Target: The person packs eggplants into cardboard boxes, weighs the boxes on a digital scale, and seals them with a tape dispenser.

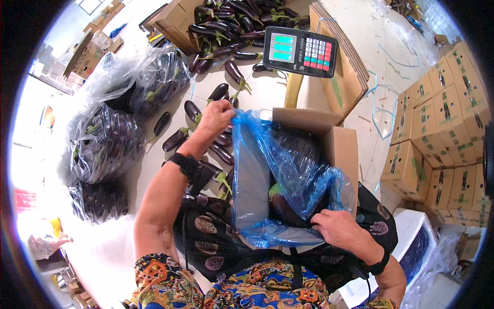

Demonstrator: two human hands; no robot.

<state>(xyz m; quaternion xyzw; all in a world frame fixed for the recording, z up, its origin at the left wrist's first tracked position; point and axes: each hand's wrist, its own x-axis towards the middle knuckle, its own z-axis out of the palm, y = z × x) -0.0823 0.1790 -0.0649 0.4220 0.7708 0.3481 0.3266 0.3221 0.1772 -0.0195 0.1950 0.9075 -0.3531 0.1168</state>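
Note:
A cardboard box (344, 154) stands open before me, lined with a blue plastic bag (283, 158) whose edges fold over its rim. Dark eggplants (283, 210) lie inside, partly covered by the film. My left hand (217, 116) pinches the bag's edge at the box's far left corner. At the near right side, my right hand (339, 228) grips the edge of the same bag. Just beyond the box, a digital scale display (300, 51) with lit green readouts stands on a post. Loose eggplants (175, 139) lie on the floor left of the box.
A large eggplant pile (241, 23) lies at the back between cardboard pieces (339, 61). Clear plastic bags of eggplants (108, 143) stand at left. Stacked cartons (442, 116) rise at right, above a white foam box (415, 220). Blue strapping lies on the floor.

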